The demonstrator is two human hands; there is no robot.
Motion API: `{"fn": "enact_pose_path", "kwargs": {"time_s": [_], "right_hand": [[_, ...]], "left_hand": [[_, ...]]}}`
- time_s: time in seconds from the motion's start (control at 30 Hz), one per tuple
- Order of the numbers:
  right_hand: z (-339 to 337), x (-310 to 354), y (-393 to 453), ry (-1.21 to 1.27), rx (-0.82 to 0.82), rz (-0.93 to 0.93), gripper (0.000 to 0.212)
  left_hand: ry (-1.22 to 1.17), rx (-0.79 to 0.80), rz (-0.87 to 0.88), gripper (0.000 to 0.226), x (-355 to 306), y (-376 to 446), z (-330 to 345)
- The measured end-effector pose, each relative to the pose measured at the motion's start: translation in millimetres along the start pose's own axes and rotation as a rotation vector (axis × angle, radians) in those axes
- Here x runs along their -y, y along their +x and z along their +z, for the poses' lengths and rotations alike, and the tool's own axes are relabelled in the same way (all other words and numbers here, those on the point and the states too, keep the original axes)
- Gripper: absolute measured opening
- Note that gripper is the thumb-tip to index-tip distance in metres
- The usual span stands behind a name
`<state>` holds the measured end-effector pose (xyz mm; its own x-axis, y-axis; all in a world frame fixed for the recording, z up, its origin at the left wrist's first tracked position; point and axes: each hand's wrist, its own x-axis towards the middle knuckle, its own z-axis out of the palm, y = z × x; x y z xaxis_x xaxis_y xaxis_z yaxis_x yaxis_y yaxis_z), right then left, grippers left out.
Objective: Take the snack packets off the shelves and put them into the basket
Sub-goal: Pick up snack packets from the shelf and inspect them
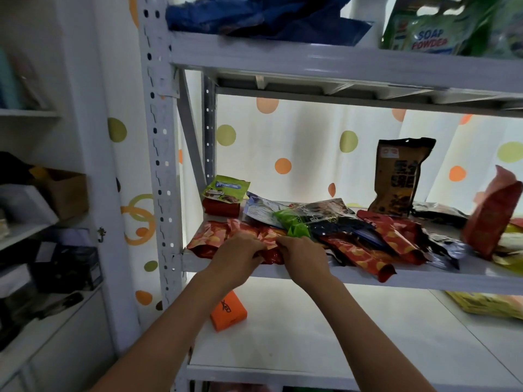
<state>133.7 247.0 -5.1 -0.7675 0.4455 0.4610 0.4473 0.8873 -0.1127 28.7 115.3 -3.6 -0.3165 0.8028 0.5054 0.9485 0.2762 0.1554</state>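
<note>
Gripping the same red packet at the near edge of the middle shelf, the left hand and the right hand have their fingers curled on it. To the right lie more packets in a pile, with a green packet just beyond the right hand. Farther right a brown pouch stands upright. On the lower shelf sits an orange box.
</note>
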Motion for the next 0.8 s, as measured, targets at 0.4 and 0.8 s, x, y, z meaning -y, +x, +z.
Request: {"fn": "enact_pose_path", "kwargs": {"time_s": [0.4, 0.8], "right_hand": [[-23, 30, 3, -0.058, -0.002, -0.058, 0.035], [-4, 69, 86, 0.110, -0.043, -0.171, 0.026]], "left_hand": [[-0.021, -0.078, -0.001, 0.024, 44, -6, -32], [-0.183, -0.111, -0.143, 0.020, 75, 4, -38]]}}
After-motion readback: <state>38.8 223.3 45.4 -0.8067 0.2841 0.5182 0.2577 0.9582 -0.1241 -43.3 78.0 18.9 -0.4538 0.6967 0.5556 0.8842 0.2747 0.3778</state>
